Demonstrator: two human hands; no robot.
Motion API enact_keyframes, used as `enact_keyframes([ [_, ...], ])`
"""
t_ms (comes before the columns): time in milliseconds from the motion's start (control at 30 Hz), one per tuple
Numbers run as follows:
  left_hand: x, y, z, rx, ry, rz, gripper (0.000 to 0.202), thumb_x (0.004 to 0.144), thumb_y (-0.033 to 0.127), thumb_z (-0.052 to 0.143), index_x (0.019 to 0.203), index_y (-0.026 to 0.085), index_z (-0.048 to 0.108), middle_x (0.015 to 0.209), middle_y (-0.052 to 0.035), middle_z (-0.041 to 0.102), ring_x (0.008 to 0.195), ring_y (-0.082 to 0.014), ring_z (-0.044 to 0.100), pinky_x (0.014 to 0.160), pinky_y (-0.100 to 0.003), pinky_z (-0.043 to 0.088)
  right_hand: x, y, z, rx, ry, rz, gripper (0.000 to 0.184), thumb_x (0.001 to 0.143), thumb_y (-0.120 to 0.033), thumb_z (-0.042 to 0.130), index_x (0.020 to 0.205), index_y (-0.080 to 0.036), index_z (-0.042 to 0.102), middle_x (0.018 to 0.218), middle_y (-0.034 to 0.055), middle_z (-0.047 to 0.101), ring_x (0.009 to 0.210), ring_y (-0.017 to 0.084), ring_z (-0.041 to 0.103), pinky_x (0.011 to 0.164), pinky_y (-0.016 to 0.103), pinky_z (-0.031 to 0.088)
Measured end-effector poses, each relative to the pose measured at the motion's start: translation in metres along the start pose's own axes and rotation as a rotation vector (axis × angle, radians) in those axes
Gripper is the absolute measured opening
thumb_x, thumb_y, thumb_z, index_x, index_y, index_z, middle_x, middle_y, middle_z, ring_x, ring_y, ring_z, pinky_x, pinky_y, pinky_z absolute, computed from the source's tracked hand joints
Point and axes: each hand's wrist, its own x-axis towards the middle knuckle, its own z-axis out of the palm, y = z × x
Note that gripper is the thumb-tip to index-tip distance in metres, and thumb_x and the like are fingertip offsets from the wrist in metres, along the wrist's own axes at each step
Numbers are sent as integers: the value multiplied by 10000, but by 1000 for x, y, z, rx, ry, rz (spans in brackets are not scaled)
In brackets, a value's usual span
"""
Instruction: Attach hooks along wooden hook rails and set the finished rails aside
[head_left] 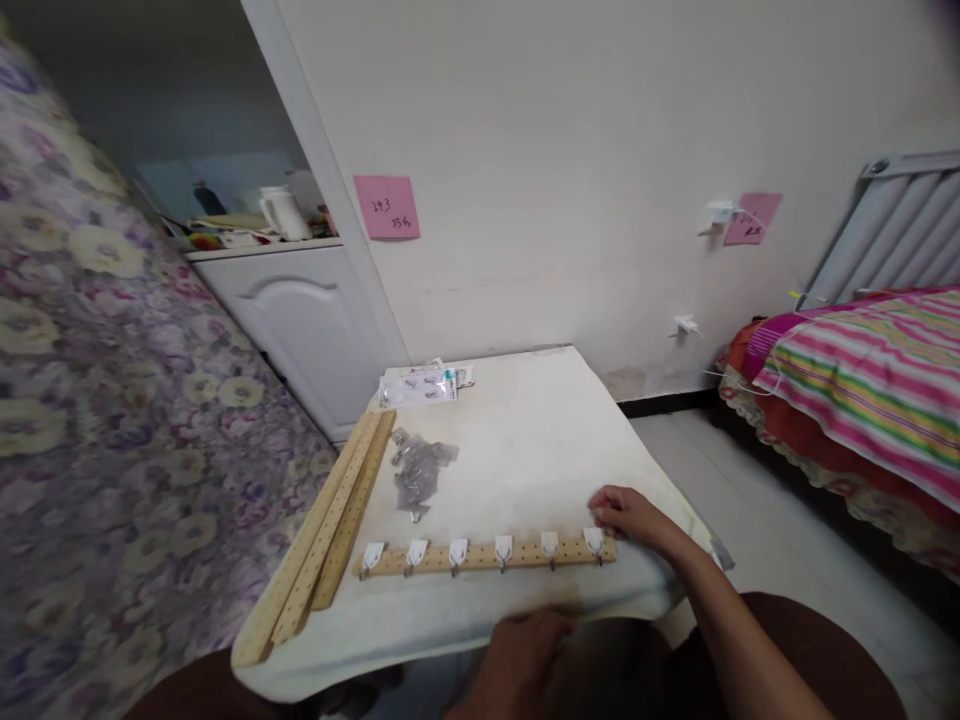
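A pale wooden strip (480, 558) with small holes lies across the near part of the table. Several white hooks (503, 548) with metal ends sit along it in a row. Just beyond the strip's right end, my right hand (634, 515) rests with its fingers curled toward the thumb, beside the last hook (595, 542). Whether anything small is between those fingers is hidden. My left hand (521, 655) is at the table's front edge, below the strip. It is blurred and its fingers do not show clearly.
More perforated wooden strips (337, 510) lie along the table's left side. Near them are a heap of small clear-bagged metal pieces (420, 472) and some flat packages (418, 386). A flowered curtain (150, 400) hangs left; a bed (862, 380) stands right.
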Motion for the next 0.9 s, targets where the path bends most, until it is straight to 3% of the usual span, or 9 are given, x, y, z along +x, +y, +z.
enact_keyframes([
  [100,-23,-18,-16,137,37,71,262,897,327,363,845,242,605,856,-20,671,756,-165,596,690,-269,451,6,4,2,-110,156,-89,100,709,-270,545,727,-180,583,667,-4,585,618,136,505,584,244,395],
  [200,-45,-43,-33,174,158,-1,286,918,328,331,773,232,557,789,-12,654,705,-142,590,626,-237,420,12,2,7,-191,287,-163,119,750,-281,511,721,-187,578,711,9,603,684,159,529,641,262,407],
  [300,-61,-72,-42,214,309,-61,278,928,329,334,751,240,529,742,6,636,685,-129,592,610,-218,406,13,-14,21,-272,319,-221,139,772,-289,502,734,-194,596,732,17,624,711,173,541,672,276,410],
  [467,-66,-103,-37,327,479,-3,259,905,300,400,680,222,502,626,30,601,573,-107,576,540,-203,364,6,-64,74,-464,216,-373,133,791,-258,528,774,-214,652,810,17,666,815,180,549,781,304,370],
  [533,-64,-105,-35,342,486,14,253,899,289,412,677,221,513,619,31,602,571,-106,581,540,-197,368,6,-80,101,-570,162,-405,87,767,-261,582,792,-226,659,822,4,674,839,182,542,806,319,339],
  [667,-64,-106,-36,345,455,6,256,898,277,406,676,222,523,610,32,603,571,-108,590,537,-188,377,15,-94,145,-829,16,-377,217,681,-349,691,858,-224,679,896,36,680,906,225,519,824,360,297],
  [900,-65,-115,-34,356,454,45,265,902,270,386,691,220,539,633,23,622,592,-109,605,548,-185,390,28,-98,173,-1075,-87,-322,243,648,-304,670,854,-175,678,929,88,658,953,264,492,837,397,270],
])
